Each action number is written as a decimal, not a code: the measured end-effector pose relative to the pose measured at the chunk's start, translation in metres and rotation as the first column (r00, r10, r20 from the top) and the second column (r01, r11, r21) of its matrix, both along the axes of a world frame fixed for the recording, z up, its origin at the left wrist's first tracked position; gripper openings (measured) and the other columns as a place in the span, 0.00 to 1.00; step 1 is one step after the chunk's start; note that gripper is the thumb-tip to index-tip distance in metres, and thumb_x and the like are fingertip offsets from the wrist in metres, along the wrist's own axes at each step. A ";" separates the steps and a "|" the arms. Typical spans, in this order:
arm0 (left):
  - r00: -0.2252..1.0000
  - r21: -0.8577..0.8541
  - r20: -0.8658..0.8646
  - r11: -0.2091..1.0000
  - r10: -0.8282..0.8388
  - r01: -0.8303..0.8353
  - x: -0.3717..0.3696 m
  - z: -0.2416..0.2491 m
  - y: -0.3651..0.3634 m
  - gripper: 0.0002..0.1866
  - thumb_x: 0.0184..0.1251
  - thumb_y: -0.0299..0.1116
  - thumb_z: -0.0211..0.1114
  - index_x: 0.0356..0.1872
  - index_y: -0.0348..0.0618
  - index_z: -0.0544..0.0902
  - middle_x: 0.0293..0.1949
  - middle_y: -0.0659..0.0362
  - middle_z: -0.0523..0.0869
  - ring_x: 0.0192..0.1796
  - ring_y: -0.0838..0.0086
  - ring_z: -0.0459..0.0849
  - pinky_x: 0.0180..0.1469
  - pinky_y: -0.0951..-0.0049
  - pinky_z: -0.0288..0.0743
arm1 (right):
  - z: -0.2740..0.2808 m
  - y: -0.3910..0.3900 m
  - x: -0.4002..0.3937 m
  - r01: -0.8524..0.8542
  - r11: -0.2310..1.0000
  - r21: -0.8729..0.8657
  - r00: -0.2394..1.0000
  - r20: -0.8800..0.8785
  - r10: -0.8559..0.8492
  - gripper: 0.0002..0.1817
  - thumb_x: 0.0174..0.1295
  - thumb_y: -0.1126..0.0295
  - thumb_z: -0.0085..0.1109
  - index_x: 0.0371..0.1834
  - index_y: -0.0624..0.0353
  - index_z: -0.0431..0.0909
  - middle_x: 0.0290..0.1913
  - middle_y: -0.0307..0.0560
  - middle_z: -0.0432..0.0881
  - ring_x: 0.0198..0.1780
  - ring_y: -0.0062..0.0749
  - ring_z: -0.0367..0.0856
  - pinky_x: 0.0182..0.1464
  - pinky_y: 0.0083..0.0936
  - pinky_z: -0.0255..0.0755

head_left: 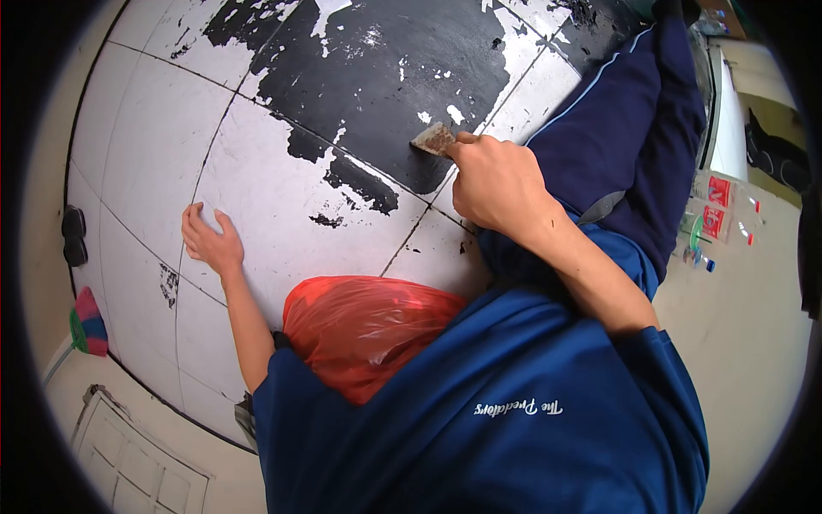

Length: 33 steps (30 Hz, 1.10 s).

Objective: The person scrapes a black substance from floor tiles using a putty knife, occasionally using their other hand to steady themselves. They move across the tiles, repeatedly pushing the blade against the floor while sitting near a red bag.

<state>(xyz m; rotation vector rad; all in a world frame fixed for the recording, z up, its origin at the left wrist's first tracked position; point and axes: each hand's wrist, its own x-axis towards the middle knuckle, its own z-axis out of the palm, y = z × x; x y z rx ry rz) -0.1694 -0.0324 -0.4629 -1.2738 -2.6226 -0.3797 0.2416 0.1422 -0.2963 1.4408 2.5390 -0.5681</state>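
Observation:
A scraper (pixel 434 138) with a worn, rusty blade is held in my right hand (pixel 501 184), its blade against the dark patch (pixel 368 77) on the tiled surface. My left hand (pixel 211 240) rests on a white tile (pixel 248 171), fingers apart and holding nothing. Between the two hands lie smaller dark patches (pixel 364 184) with ragged edges. A red plastic bag (pixel 368 325) sits against my blue shirt, below and between my hands; its contents cannot be made out.
Plastic bottles (pixel 719 214) with red labels stand at the right, beyond my outstretched leg (pixel 599 128). Black footwear (pixel 74 236) and a pink, blue and green item (pixel 88 325) are at the far left. A pale door (pixel 133 454) shows at the lower left.

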 end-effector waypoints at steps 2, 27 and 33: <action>1.000 0.015 0.007 1.000 -0.008 0.008 0.002 0.002 -0.002 0.23 0.70 0.42 0.61 0.64 0.52 0.74 0.69 0.63 0.71 0.74 0.63 0.64 0.74 0.46 0.49 | -0.003 -0.004 -0.001 0.024 0.999 0.032 0.999 -0.027 -0.023 0.16 0.51 0.77 0.53 0.42 0.62 0.85 0.42 0.56 0.87 0.35 0.56 0.87 0.38 0.48 0.82; 1.000 0.004 -0.012 1.000 0.005 -0.005 -0.002 -0.005 -0.005 0.23 0.71 0.44 0.61 0.65 0.55 0.74 0.69 0.61 0.72 0.74 0.61 0.65 0.72 0.41 0.51 | -0.036 -0.010 -0.004 0.048 0.993 0.104 0.991 -0.128 -0.035 0.13 0.48 0.72 0.65 0.36 0.68 0.84 0.49 0.62 0.85 0.40 0.55 0.89 0.42 0.45 0.83; 1.000 0.006 -0.010 1.000 0.007 -0.007 -0.005 -0.003 -0.003 0.23 0.71 0.44 0.61 0.65 0.55 0.74 0.69 0.62 0.72 0.74 0.62 0.65 0.73 0.42 0.50 | -0.003 -0.004 -0.003 0.003 0.999 -0.053 1.000 -0.026 -0.004 0.17 0.48 0.76 0.56 0.44 0.65 0.83 0.48 0.55 0.85 0.38 0.56 0.88 0.42 0.47 0.83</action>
